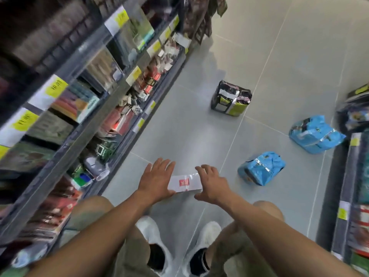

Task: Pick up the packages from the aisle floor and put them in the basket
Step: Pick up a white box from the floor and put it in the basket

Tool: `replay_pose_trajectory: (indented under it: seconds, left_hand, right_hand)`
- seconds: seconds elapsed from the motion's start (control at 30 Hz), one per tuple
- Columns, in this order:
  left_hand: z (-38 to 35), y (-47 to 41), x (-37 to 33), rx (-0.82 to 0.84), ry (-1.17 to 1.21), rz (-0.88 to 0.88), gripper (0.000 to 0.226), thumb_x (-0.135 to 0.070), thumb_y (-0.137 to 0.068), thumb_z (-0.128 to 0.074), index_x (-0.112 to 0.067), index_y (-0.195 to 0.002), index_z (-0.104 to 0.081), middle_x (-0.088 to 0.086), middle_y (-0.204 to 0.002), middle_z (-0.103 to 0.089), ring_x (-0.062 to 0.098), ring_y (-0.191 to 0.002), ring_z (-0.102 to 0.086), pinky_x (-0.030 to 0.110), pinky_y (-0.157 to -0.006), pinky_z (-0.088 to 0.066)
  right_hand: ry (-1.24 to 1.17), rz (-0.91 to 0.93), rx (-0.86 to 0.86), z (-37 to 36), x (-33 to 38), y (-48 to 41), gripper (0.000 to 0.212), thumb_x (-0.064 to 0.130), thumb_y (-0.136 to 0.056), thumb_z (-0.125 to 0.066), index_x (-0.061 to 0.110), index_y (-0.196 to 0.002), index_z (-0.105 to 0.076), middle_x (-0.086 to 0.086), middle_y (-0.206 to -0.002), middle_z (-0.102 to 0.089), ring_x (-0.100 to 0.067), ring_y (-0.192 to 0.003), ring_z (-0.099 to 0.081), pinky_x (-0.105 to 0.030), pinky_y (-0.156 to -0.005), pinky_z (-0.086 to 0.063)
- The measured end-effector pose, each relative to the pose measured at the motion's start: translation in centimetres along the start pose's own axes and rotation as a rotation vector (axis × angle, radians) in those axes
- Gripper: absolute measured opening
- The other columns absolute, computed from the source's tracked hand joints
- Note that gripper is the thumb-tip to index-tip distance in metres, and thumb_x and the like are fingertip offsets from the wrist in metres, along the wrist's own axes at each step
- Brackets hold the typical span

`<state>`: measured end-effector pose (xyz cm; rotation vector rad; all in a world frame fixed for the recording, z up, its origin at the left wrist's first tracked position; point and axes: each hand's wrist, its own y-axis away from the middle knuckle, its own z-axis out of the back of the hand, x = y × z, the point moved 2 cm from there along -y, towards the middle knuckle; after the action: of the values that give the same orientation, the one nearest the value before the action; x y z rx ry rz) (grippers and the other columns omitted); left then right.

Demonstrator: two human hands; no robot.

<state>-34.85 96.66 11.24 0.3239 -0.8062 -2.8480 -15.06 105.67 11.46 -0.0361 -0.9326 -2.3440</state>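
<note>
White package (184, 182) lies on floor tiles (179, 126) beside the left shelving's (111, 120) base edge; the left hand (157, 177) lies spread against one end, the right hand (212, 183) curls round the other (open tiles ahead).

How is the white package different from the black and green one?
The white package is flat and plain; the black and green package is bulky and shiny. The white package lies between the left hand and right hand; the other sits farther off, untouched. Both rest on the floor.

Bright, even light covers the pale floor (199, 126), with only soft shadows. The shelves (69, 86) at left smear with motion blur, and the edges bow.
</note>
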Motion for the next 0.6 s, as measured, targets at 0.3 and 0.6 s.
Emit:
replay_pose_trajectory:
  seconds: [0.3,0.6]
  left_hand:
    - [-19.6,-12.1,1.9,0.184,-0.032,0.026,0.116,-0.067,-0.079,-0.073,-0.024,-0.16,-0.001,0.002,-0.169,-0.009,0.03,-0.156,-0.006,0.066,-0.119,-0.02]
    - [-25.8,-15.0,1.7,0.128,0.039,0.115,0.099,-0.044,-0.089,-0.072,-0.027,-0.159,-0.003,0.004,-0.163,-0.02,0.03,-0.151,-0.017,0.054,-0.111,-0.039]
  right_hand:
    - [0.17,0.033,0.136,-15.2,-4.6,-14.6,0.119,0.053,-0.08,-0.081,0.028,-0.162,0.001,-0.002,-0.171,0.0,-0.033,-0.157,0.0,-0.071,-0.113,-0.029]
    - [0.204,0.023,0.047,-21.0,-5.5,-18.9,0.101,0.049,-0.078,-0.081,0.028,-0.154,-0.018,-0.001,-0.156,-0.032,-0.032,-0.143,-0.029,-0.054,-0.096,-0.049]
